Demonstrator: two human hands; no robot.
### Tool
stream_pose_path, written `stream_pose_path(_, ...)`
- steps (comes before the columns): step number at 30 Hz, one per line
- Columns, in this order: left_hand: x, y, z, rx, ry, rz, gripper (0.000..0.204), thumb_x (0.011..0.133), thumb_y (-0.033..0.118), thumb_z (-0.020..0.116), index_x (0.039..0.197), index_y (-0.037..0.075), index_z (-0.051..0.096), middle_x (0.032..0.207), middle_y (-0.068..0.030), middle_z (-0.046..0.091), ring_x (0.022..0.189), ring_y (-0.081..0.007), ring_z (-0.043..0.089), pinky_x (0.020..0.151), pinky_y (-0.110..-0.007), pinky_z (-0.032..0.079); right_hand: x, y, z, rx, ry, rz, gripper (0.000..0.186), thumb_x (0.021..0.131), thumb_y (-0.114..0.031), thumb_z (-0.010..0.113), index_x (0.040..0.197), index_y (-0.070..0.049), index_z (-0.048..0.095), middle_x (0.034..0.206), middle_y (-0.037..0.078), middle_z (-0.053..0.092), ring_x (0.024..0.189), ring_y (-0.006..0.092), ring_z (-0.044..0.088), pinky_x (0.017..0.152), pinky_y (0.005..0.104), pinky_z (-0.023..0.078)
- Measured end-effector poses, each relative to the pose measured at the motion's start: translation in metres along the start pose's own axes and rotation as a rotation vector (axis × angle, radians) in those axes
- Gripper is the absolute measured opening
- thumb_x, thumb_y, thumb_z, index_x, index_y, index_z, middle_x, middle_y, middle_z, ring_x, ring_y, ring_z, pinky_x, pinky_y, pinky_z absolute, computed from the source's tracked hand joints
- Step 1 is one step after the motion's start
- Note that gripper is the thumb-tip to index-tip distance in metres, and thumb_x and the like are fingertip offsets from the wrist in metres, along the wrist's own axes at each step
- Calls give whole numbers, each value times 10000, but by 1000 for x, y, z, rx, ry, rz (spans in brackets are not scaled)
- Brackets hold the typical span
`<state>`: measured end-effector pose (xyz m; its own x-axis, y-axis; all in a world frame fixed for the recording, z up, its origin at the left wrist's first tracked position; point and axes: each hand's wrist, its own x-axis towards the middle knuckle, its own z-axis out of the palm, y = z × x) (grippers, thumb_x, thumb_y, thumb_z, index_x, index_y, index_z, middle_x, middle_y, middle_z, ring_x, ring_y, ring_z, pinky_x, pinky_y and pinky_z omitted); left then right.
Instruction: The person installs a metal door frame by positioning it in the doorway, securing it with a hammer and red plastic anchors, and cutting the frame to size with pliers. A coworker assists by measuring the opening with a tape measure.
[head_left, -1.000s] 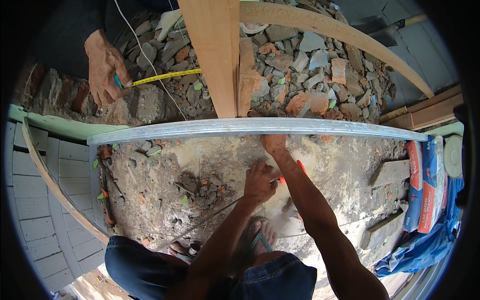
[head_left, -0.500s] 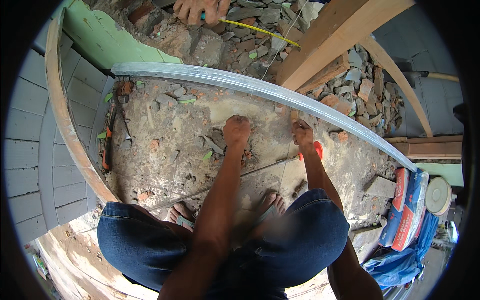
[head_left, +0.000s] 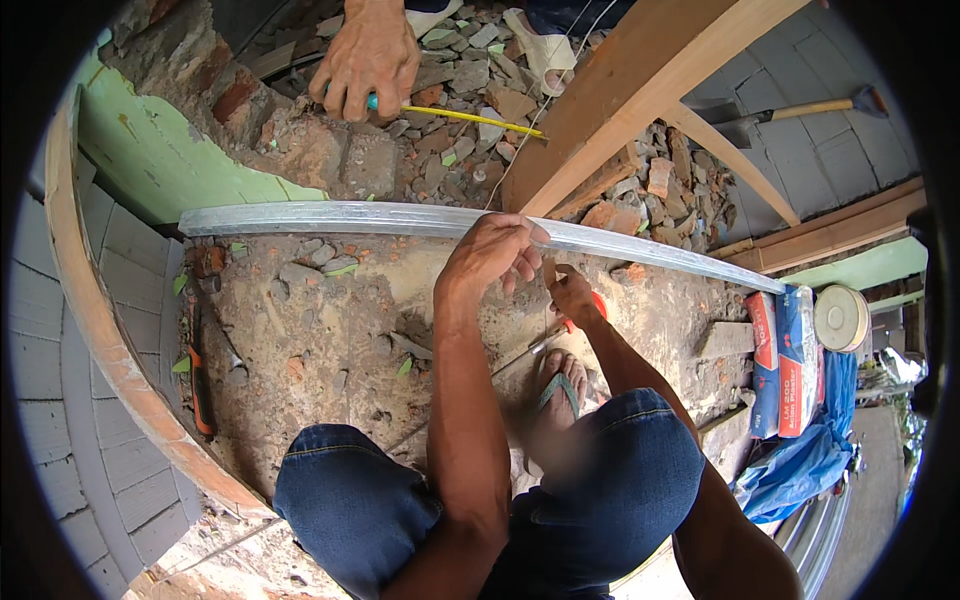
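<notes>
My left hand [head_left: 492, 252] is at the metal channel [head_left: 380, 217], with its fingers curled. A thin white string [head_left: 512, 150] comes down past the wooden post and meets this hand; the exact grip is hidden. Close on its right, my right hand [head_left: 573, 294] is closed around a small wooden stick [head_left: 549, 271]. A red round thing [head_left: 598, 303] shows partly behind my right wrist. Beyond the channel, another person's hand [head_left: 368, 65] holds a teal tape measure [head_left: 372, 101], its yellow blade [head_left: 470, 117] stretched to the wooden post [head_left: 640, 90].
Broken rubble [head_left: 460, 75] lies beyond the channel. At left, an orange-handled tool [head_left: 201, 390] rests beside a curved-looking wooden beam [head_left: 100, 300]. Bags [head_left: 797, 370], a pale round lid [head_left: 841, 317] and blue sheeting [head_left: 800, 475] are at right. A shovel [head_left: 780, 115] lies far right.
My left hand has moved forward to the channel, its fist loosening into curled fingers. My right hand still holds the stick. The view has shifted, and more of the other person's hand shows.
</notes>
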<state>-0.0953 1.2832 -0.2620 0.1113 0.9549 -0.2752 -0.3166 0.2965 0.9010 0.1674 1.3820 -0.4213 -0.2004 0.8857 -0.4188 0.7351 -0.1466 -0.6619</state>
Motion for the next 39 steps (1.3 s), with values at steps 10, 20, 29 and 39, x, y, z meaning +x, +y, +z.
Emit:
stream_pose_path(10,76,1,76,325,914,373,182,934,69,462,1024,-2,603,961,-123,635,864,-282,638,849,-444,495,41,19,49,594,43,-92,506,880,53,549,1371,-18,449,982,100,651,728,156,647,538,319,512)
stream_pose_path(20,119,-19,59,-203,902,628,638,1100,471,349,1589,79,233,1576,-130,328,1446,-265,331,1211,-426,277,60,43,87,397,188,-452,292,820,-84,660,1103,-41,607,1025,168,644,926,380,622,728,468,505)
stream_pose_path(29,83,-81,-33,-26,369,534,1046,873,911,203,1592,156,284,1594,-90,331,1455,-301,312,1212,-521,253,48,23,70,235,302,-508,615,866,-152,693,1444,-65,504,1101,165,615,986,356,601,849,447,505)
stream_pose_path(39,92,-89,-43,-87,655,486,1046,875,908,206,1585,144,292,1585,-93,339,1446,-299,320,1207,-514,261,43,17,46,329,275,-449,530,857,-172,692,1359,-53,571,1093,171,616,984,350,580,860,453,483)
